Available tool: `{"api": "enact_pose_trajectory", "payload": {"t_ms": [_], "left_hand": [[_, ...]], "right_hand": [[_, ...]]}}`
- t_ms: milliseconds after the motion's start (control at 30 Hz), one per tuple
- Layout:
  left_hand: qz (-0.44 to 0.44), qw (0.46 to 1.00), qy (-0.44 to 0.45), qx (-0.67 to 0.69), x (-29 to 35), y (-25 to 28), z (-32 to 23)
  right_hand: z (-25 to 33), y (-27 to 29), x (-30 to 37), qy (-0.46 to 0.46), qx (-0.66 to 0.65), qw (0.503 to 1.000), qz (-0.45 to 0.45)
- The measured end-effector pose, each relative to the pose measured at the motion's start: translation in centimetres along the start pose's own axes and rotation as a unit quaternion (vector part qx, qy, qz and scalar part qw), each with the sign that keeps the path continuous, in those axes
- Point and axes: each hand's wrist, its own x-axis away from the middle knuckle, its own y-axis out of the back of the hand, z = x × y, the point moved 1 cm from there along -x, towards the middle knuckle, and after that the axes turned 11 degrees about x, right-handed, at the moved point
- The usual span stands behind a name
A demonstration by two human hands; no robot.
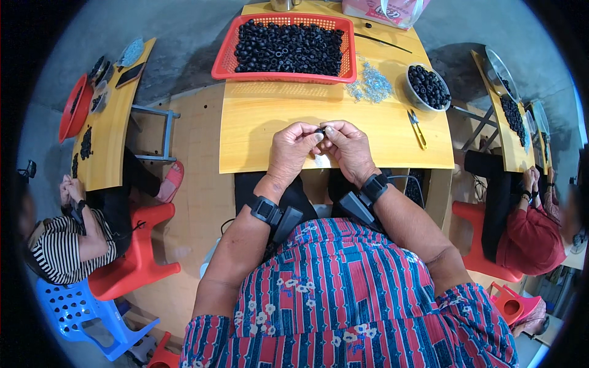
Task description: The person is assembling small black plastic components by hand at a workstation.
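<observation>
My left hand (293, 147) and my right hand (348, 149) meet over the near edge of the yellow wooden table (264, 116). Between their fingertips they pinch one small black round part (320, 131), mostly covered by the fingers. Beyond them stands a red plastic basket (222, 56) heaped with small black ring-like parts (288, 49). To its right lies a loose pile of small clear pieces (372, 83). A bowl (410, 92) of black round parts is at the right, and yellow-handled snips (418, 130) rest in front of it.
A pink and white bag (386, 12) and a metal cup (282, 5) stand at the far edge. A thin black strip (383, 43) lies behind the clear pieces. Other people work at tables on the left (116, 122) and right (500, 129). Red stools (138, 251) stand nearby.
</observation>
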Motion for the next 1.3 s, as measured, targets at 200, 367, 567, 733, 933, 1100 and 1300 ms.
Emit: {"api": "enact_pose_trajectory", "payload": {"t_ms": [200,367,567,733,933,1100,1300], "left_hand": [[-0.001,1.0,-0.014,0.016,-0.1,-0.2,0.2],[-0.012,0.998,-0.053,-0.036,0.1,0.0,0.4],[-0.029,0.991,-0.101,-0.084,0.3,-0.2,0.1],[-0.03,0.985,-0.122,-0.116,0.3,-0.2,0.0],[-0.011,0.986,-0.111,-0.121,0.3,-0.5,0.0],[0.043,0.995,-0.062,-0.072,0.0,0.1,0.3],[0.096,0.99,-0.009,-0.103,0.0,-0.5,-1.2]], "right_hand": [[0.7,0.4,-0.2,-0.042,-0.054,0.995,0.071],[1.3,1.2,-0.5,-0.088,-0.05,0.988,0.12],[2.2,1.4,-0.5,-0.123,0.001,0.973,0.194],[2.2,1.4,-0.5,-0.142,0.016,0.972,0.186],[1.3,1.4,-0.5,-0.098,-0.001,0.974,0.206],[1.7,0.5,0.4,-0.063,0.06,0.986,0.139],[1.4,0.8,0.1,0.026,0.212,0.97,0.115]]}}
